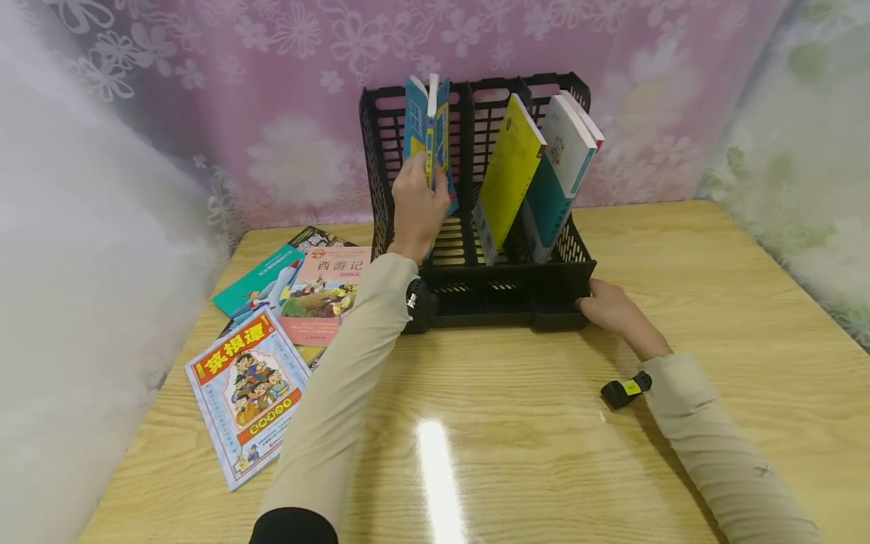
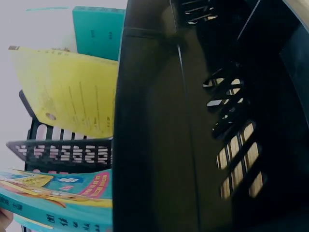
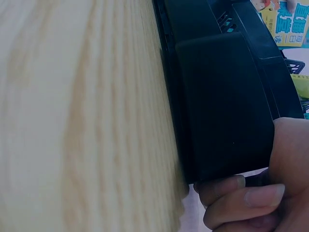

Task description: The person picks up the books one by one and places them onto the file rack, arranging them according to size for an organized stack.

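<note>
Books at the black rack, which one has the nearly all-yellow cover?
The yellow book in the middle compartment of the rack, between the blue-and-yellow book gripped by the left hand and the white-and-teal book on the right.

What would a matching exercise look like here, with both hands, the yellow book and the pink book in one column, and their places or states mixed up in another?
1. Left hand
2. Right hand
3. Yellow book
4. Pink book

A. Leaning inside the rack
B. Gripping the rack's front corner
C. Lying left of the rack
D. Holding a blue-and-yellow book

Pairs: 1-D, 2-B, 3-A, 4-C
</note>
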`<action>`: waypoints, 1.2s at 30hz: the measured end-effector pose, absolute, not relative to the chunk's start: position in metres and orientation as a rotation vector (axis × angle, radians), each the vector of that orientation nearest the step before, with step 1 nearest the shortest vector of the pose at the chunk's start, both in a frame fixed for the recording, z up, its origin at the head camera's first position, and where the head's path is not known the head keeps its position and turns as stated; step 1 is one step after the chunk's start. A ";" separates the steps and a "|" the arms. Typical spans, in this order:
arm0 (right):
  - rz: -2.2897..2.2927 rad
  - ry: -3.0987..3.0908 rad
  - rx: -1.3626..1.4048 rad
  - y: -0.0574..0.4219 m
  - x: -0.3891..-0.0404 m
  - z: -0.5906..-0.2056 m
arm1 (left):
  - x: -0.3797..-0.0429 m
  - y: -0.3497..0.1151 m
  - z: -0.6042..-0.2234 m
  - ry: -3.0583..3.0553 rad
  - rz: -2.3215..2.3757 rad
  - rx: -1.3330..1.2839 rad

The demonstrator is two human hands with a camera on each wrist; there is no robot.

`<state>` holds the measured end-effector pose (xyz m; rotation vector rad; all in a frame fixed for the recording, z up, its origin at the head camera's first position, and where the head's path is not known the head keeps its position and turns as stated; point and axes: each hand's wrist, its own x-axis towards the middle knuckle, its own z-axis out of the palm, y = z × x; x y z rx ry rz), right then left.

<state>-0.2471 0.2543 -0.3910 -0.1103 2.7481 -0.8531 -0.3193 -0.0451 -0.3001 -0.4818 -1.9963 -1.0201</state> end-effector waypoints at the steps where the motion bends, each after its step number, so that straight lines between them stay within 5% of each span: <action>1: -0.861 2.737 -0.102 0.254 -0.248 -0.390 | -0.319 -0.043 -0.300 -1.998 -1.015 -0.487; 25: -0.853 2.719 -0.106 0.249 -0.249 -0.388 | -0.307 -0.005 -0.306 -1.899 -0.991 -0.727; 36: -0.887 2.700 -0.093 0.250 -0.249 -0.391 | -0.322 -0.023 -0.304 -1.956 -0.935 -0.460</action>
